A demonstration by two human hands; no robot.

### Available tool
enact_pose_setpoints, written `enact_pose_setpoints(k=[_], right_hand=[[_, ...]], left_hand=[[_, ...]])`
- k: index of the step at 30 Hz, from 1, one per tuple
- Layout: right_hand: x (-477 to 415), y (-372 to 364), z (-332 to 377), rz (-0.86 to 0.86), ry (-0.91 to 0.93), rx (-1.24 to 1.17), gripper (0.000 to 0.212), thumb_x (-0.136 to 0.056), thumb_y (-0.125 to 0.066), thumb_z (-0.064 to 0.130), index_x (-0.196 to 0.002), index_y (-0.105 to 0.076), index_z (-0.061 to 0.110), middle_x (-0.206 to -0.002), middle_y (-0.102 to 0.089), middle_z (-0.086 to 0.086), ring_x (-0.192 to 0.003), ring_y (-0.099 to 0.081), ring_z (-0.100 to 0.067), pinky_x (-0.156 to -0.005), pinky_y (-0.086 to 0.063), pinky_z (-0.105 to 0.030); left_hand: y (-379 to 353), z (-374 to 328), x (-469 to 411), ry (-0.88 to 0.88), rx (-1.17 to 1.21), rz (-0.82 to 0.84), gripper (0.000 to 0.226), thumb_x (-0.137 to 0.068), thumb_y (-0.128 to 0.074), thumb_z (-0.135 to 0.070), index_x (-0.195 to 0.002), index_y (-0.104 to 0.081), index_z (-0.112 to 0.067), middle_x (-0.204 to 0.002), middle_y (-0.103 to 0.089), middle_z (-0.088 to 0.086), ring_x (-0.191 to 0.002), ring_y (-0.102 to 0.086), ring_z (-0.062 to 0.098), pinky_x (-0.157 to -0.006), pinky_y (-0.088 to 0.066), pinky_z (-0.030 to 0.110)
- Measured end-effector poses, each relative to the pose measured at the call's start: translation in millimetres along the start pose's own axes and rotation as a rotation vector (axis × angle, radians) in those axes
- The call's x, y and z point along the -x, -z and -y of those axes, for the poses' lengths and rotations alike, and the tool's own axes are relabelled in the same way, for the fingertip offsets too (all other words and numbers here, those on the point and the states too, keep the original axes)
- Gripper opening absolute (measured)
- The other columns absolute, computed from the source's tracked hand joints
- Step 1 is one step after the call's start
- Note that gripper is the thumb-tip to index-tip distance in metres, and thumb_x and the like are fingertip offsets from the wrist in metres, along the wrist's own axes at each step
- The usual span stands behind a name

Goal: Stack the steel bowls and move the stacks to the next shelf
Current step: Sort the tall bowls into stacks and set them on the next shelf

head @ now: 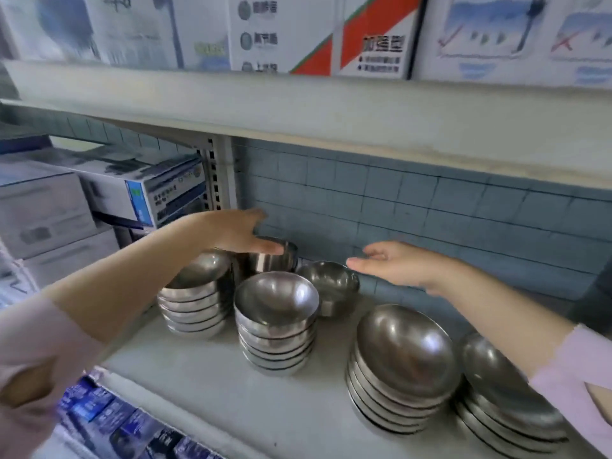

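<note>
**Both hands open over the back-row bowls**

Far left, past the shelf upright: stacked cardboard boxes point(109, 193). Lower left corner: blue packets point(109, 420), blurred.

Left hand point(238, 231) reaches in from the left, with its forearm crossing above the left stack point(197, 298) of steel bowls. Its fingers point(256, 214) are straight and spread well away from the thumb. The thumb lies along the near rim of the back bowl point(273, 260), close to the tiled wall point(430, 200). The thumb looks to touch the rim; the fingers sit above the bowl, apart from it. Cannot tell if that is one bowl or a stack, since its lower part is hidden.

Just in front of it: the middle stack point(276, 329), several bowls nested, upright. Right of that and further back: a single bowl point(331, 286), alone on the shelf point(205, 379), just beside the middle stack.

Right hand point(400, 265) hovers just above and right of the single bowl. Its palm is turned left and its fingers point(356, 261) are straight and loosely together, not touching the bowl.

Right front: two stacks of wider bowls. These are the large stack point(404, 366) and, just beside it, the far-right stack point(503, 395), partly covered by the pale sleeve point(576, 376). All bowls sit on this one shelf.

Overhead: upper shelf point(298, 111) carrying printed boxes point(318, 34).
</note>
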State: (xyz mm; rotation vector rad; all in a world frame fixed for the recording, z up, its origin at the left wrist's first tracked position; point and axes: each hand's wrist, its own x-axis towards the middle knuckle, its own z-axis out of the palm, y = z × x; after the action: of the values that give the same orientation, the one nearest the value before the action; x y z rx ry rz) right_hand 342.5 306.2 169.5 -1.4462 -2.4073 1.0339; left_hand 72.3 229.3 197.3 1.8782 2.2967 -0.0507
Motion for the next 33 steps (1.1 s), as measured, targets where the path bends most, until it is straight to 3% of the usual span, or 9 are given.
enact_pose_setpoints(k=[3, 6, 10, 13, 17, 22, 25, 29, 33], right_hand=[[-26.1, -11.4, 15.0, 0.130, -0.196, 0.073, 0.102, -0.079, -0.053, 0.077, -0.158, -0.019, 0.022, -0.165, -0.018, 0.005, -0.147, -0.030, -0.022, -0.118, -0.023, -0.041], [-47.9, -24.6, 23.3, 0.168, -0.270, 0.101, 0.119, -0.069, -0.051, 0.086, -0.158, -0.016, 0.015, -0.166, -0.016, 0.000, -0.145, -0.033, -0.027, -0.117, -0.033, -0.043], [-65.7, -38.3, 29.8, 0.129, -0.339, 0.163, 0.098, -0.086, -0.046, 0.075, -0.154, -0.024, 0.008, -0.162, -0.025, -0.005, -0.142, -0.036, -0.026, -0.110, -0.041, -0.039], [-72.0, -42.9, 33.6, 0.146, -0.380, 0.154, 0.088, -0.091, -0.043, 0.070, -0.150, -0.033, 0.006, -0.158, -0.034, -0.006, -0.142, -0.037, -0.026, -0.111, -0.040, -0.040], [-78.6, -47.2, 37.3, 0.120, -0.430, 0.059, 0.088, -0.088, -0.046, 0.071, -0.148, -0.037, 0.007, -0.156, -0.035, -0.004, -0.132, -0.043, -0.022, -0.109, -0.041, -0.036], [-86.5, -51.3, 49.8, 0.137, -0.524, 0.077, 0.100, -0.077, -0.049, 0.082, -0.147, -0.040, 0.012, -0.160, -0.031, -0.007, -0.145, -0.033, -0.034, -0.107, -0.042, -0.054], [-92.9, -58.8, 65.6, 0.158, -0.571, 0.080, 0.104, -0.079, -0.049, 0.081, -0.154, -0.027, 0.012, -0.162, -0.025, -0.009, -0.145, -0.029, -0.038, -0.105, -0.039, -0.054], [-98.3, -68.3, 82.4, 0.199, -0.564, 0.153, 0.087, -0.095, -0.039, 0.065, -0.156, -0.016, 0.008, -0.164, -0.016, -0.014, -0.148, -0.024, -0.037, -0.111, -0.031, -0.045], [-107.5, -74.3, 82.8, 0.250, -0.533, 0.302, 0.073, -0.102, -0.036, 0.052, -0.153, -0.025, 0.001, -0.160, -0.028, -0.015, -0.143, -0.034, -0.033, -0.111, -0.034, -0.039]], left_hand=[[-10.6, 12.8, -40.8, 0.026, -0.064, 0.103, 0.109, -0.071, -0.046, -0.084, -0.153, -0.008, -0.022, -0.160, -0.019, 0.002, -0.144, -0.027, 0.026, -0.115, -0.026, 0.044], [-24.6, 22.3, -74.0, 0.017, -0.047, 0.157, 0.111, -0.068, -0.050, -0.084, -0.152, -0.016, -0.019, -0.158, -0.025, 0.006, -0.140, -0.032, 0.028, -0.113, -0.030, 0.046], [-38.8, 26.2, -93.8, -0.002, -0.017, 0.238, 0.106, -0.073, -0.050, -0.080, -0.151, -0.021, -0.015, -0.157, -0.026, 0.008, -0.141, -0.031, 0.028, -0.115, -0.026, 0.044], [-50.6, 29.8, -102.4, -0.067, 0.019, 0.268, 0.096, -0.071, -0.054, -0.079, -0.145, -0.038, -0.020, -0.150, -0.041, 0.005, -0.134, -0.041, 0.025, -0.112, -0.032, 0.043], [-51.2, 33.7, -103.9, -0.060, 0.126, 0.172, 0.093, -0.069, -0.059, -0.077, -0.134, -0.049, -0.012, -0.137, -0.054, 0.007, -0.120, -0.053, 0.025, -0.102, -0.043, 0.039], [-33.3, 45.9, -86.1, -0.083, 0.291, 0.026, 0.095, -0.070, -0.061, -0.074, -0.136, -0.044, -0.008, -0.133, -0.056, 0.008, -0.115, -0.056, 0.024, -0.090, -0.046, 0.031], [-23.8, 55.6, -77.2, -0.095, 0.388, -0.032, 0.096, -0.065, -0.060, -0.079, -0.128, -0.049, -0.007, -0.117, -0.066, 0.007, -0.101, -0.064, 0.022, -0.082, -0.053, 0.033], [-19.9, 63.9, -68.7, -0.100, 0.459, -0.110, 0.108, -0.063, -0.059, -0.081, -0.137, -0.040, -0.005, -0.104, -0.067, 0.003, -0.087, -0.062, 0.012, -0.073, -0.052, 0.027], [-23.9, 71.9, -62.1, -0.167, 0.455, -0.175, 0.114, -0.063, -0.059, -0.081, -0.143, -0.032, -0.005, -0.115, -0.065, 0.003, -0.089, -0.060, 0.009, -0.070, -0.050, 0.022]])
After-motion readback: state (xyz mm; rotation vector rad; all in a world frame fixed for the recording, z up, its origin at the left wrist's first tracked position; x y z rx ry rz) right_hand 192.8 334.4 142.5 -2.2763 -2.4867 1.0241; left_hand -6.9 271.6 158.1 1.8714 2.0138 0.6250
